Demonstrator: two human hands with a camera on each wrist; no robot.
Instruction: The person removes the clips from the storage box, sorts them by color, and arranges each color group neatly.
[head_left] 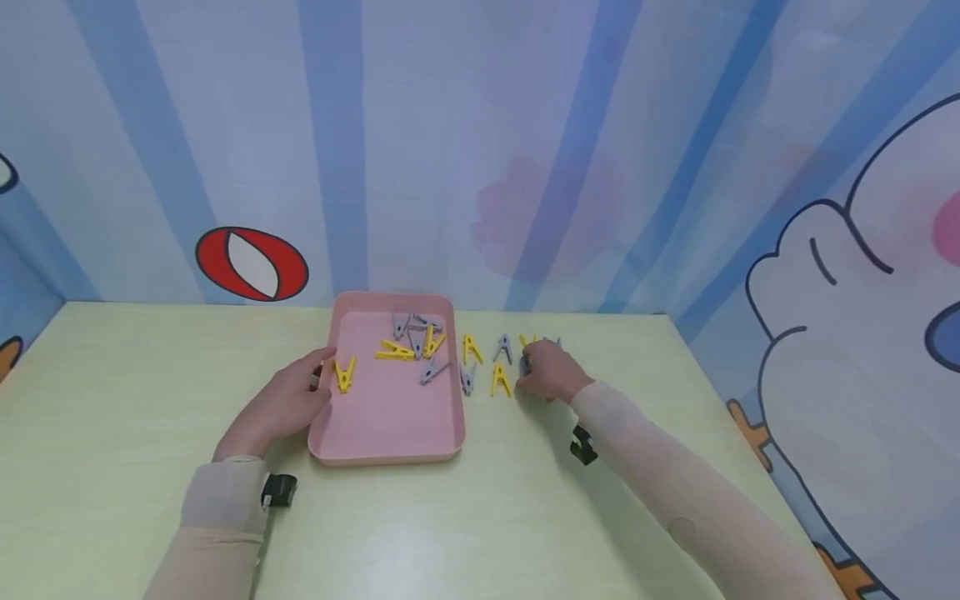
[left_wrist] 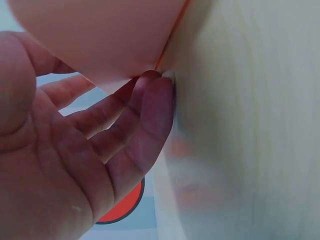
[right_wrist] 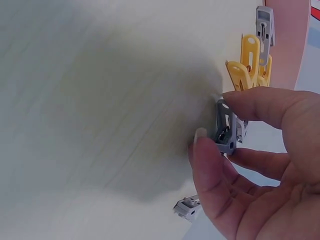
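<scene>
A grey clip (right_wrist: pixel 226 125) is pinched by the right hand (head_left: pixel 553 372) at the tabletop (head_left: pixel 465 533), right of the pink tray (head_left: pixel 390 425), whose left side is gripped by the left hand (head_left: pixel 288 396). Picking up seems to be the step now; next, a firm pinch and a still tray seem needed

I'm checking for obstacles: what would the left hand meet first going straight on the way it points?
The pink tray, which the left hand now touches. Past its wall, a yellow clip probably comes next, though depth is unclear.
</scene>
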